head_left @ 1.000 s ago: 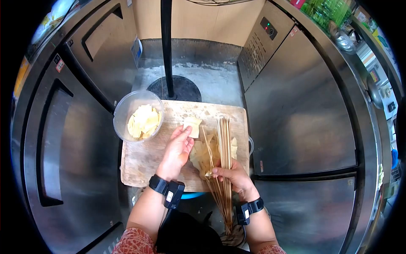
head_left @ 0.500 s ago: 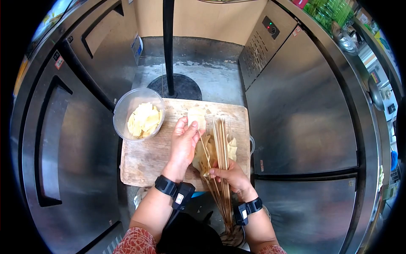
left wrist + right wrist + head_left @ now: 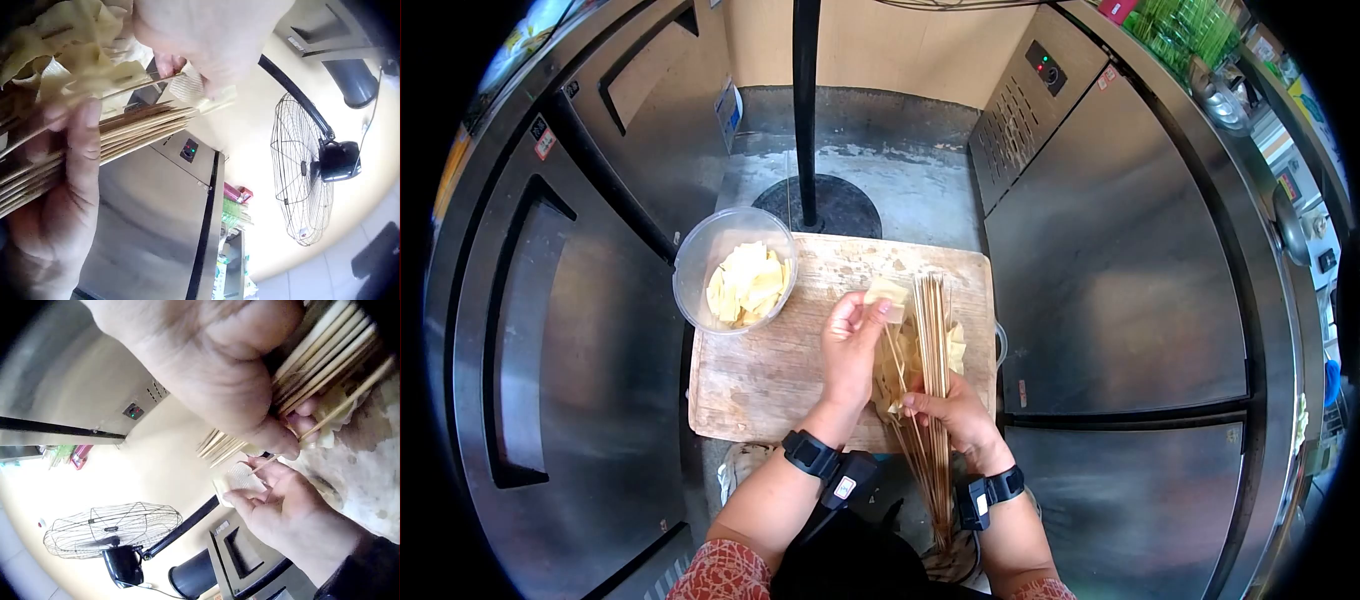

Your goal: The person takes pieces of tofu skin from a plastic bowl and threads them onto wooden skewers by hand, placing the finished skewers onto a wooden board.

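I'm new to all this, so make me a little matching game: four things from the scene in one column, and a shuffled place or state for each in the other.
Things:
1. Left hand
2. Skewer bundle
3. Round clear tub
4. Black pole

Places and states:
A. Stands on a round black base
B. Pinches a single flat piece
C. Contains heaped pale yellow pieces
D. Gripped by the right hand

Pairs: 1-B, 2-D, 3-C, 4-A

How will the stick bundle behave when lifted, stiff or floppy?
The stick bundle is probably stiff lengthwise: its sticks run nearly straight. It may fan out if the right hand loosens, as one stick angles away from the rest. Single sticks look light and snappable, being slender.
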A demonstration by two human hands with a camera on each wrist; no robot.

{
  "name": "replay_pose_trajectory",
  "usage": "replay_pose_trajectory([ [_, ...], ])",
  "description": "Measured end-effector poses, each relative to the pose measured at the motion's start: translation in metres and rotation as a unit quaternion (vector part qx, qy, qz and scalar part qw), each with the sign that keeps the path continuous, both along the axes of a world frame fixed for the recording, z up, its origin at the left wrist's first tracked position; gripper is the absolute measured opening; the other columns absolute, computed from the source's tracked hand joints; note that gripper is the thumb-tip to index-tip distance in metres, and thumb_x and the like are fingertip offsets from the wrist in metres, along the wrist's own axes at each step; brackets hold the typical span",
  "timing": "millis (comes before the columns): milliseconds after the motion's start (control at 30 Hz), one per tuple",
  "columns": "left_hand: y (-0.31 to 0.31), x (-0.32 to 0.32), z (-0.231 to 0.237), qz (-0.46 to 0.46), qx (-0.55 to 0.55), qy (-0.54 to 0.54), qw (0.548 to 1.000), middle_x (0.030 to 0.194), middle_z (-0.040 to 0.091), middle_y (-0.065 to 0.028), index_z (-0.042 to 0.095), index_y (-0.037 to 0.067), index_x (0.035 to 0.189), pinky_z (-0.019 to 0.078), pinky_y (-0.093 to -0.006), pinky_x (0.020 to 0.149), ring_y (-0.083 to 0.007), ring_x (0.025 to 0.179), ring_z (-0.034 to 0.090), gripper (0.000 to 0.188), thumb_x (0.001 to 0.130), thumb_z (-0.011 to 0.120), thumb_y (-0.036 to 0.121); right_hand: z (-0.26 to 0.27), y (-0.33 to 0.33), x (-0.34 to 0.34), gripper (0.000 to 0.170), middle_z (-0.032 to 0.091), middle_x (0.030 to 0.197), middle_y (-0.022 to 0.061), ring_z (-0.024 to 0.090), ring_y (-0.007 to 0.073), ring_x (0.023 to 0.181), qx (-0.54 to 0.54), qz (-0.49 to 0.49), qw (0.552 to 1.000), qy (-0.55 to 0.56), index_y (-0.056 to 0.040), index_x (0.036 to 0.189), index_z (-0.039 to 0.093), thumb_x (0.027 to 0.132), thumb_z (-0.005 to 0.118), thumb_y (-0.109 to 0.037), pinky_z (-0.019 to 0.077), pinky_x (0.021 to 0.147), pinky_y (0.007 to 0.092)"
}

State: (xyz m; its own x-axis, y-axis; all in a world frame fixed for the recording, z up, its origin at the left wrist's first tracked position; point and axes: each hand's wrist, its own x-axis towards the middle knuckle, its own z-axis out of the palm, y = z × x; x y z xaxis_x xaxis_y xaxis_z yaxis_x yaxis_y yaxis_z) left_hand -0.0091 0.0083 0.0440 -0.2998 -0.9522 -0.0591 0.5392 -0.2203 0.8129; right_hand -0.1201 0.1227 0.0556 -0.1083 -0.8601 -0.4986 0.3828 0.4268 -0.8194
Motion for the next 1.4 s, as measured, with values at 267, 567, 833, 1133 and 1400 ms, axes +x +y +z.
replay_pose_trajectory([
  [267, -0.019, 0.010, 0.006, 0.035, 0.088, 0.045, 0.995, 0.087, 0.062, -0.0022, 0.053, 0.006, 0.094, 0.0474, -0.0208, 0.066, -0.0058, 0.076, 0.057, 0.009, 0.089, 0.059, 0.011, 0.005, 0.000, 0.006, 0.022, 0.062, 0.077, 0.0034, 0.057, 0.0093, 0.067, 0.006, 0.036, 0.999, 0.015, -0.0048, 0.092, 0.054, 0.077, 0.070, -0.005, 0.0443, 0.056, 0.0199],
  [567, -0.026, 0.017, -0.001, -0.018, 0.125, -0.005, 0.992, 0.092, 0.063, -0.0050, 0.055, 0.006, 0.095, 0.0519, -0.0251, 0.068, -0.0115, 0.081, 0.062, 0.008, 0.089, 0.057, 0.011, 0.003, 0.001, 0.004, 0.024, 0.062, 0.078, 0.0030, 0.056, 0.0086, 0.066, -0.008, 0.059, 0.998, 0.011, -0.0047, 0.093, 0.053, 0.077, 0.071, -0.005, 0.0438, 0.055, 0.0189],
  [833, -0.017, 0.019, 0.007, -0.121, 0.166, -0.010, 0.979, 0.096, 0.063, -0.0100, 0.056, 0.003, 0.105, 0.0525, -0.0274, 0.074, -0.0166, 0.091, 0.062, 0.016, 0.091, 0.052, 0.010, 0.004, 0.000, 0.004, 0.023, 0.061, 0.078, 0.0025, 0.056, 0.0087, 0.066, -0.006, 0.031, 0.999, 0.004, -0.0045, 0.093, 0.054, 0.077, 0.070, -0.004, 0.0445, 0.056, 0.0195],
  [1133, -0.018, 0.019, 0.009, -0.087, 0.091, -0.004, 0.992, 0.103, 0.063, -0.0132, 0.056, 0.002, 0.109, 0.0538, -0.0294, 0.075, -0.0170, 0.091, 0.062, 0.019, 0.091, 0.049, 0.007, 0.000, -0.001, 0.003, 0.021, 0.062, 0.074, 0.0044, 0.059, 0.0099, 0.064, -0.010, 0.009, 1.000, 0.015, -0.0042, 0.091, 0.054, 0.077, 0.069, -0.004, 0.0434, 0.054, 0.0189],
  [1400, -0.006, 0.014, 0.009, -0.084, -0.141, -0.177, 0.970, 0.099, 0.064, -0.0085, 0.056, 0.000, 0.112, 0.0462, -0.0210, 0.078, -0.0085, 0.089, 0.058, 0.023, 0.089, 0.051, 0.001, 0.004, 0.000, 0.000, 0.020, 0.061, 0.076, 0.0039, 0.057, 0.0103, 0.065, -0.015, 0.003, 1.000, -0.009, -0.0043, 0.091, 0.053, 0.078, 0.068, -0.003, 0.0438, 0.055, 0.0206],
])
